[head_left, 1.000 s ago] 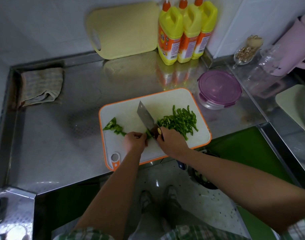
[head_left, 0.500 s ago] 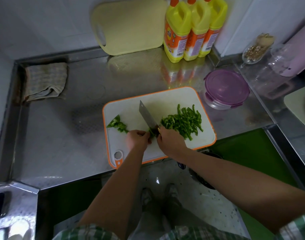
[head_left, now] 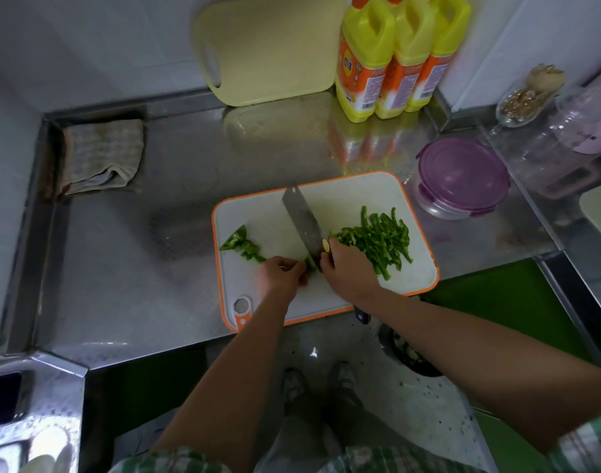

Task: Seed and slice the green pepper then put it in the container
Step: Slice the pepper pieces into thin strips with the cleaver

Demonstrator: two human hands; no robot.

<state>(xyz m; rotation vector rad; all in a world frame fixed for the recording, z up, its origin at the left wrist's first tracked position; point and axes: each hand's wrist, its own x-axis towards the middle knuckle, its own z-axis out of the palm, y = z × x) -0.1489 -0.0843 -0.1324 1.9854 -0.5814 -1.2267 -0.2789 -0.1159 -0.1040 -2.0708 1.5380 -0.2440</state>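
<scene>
Steel cleaver in right hand; left hand holds green pepper.

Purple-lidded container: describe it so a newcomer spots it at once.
Start at the steel counter, then the orange-rimmed cutting board. Just off its far right corner sits a round clear container. Its purple clip-on lid sets it apart from the yellow bottles behind and the glassware alongside.

Right hand grips the cleaver; left hand pinches a pepper piece at the blade. Sliced strips lie right.
</scene>
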